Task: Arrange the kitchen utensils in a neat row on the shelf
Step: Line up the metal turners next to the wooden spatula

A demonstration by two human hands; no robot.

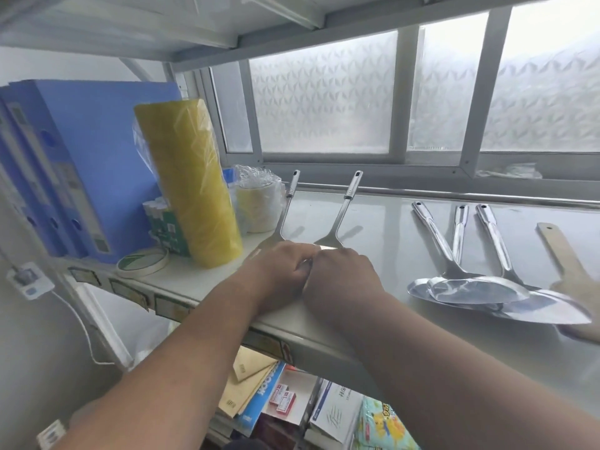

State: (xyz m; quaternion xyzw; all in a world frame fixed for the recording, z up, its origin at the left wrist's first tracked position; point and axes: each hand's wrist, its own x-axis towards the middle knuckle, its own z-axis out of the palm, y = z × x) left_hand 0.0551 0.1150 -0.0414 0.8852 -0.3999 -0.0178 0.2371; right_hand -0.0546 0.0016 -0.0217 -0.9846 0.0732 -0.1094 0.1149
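Observation:
Two steel spatulas lie side by side on the white shelf (373,326), handles pointing toward the window. My left hand (279,274) rests on the blade of the left spatula (287,206). My right hand (341,277) covers the blade of the right spatula (347,203). Both hands lie palm down and touch each other, hiding the blades. Further right, three steel ladles or spoons (461,254) lie fanned out with their bowls overlapping. A wooden spatula (565,254) lies at the far right.
At the shelf's left end stand blue folders (74,164), a yellow wrapped roll (188,186), a tape roll (143,261) and wrapped cups (258,203). A frosted window (324,102) backs the shelf. Books and packets fill the shelf below (292,404).

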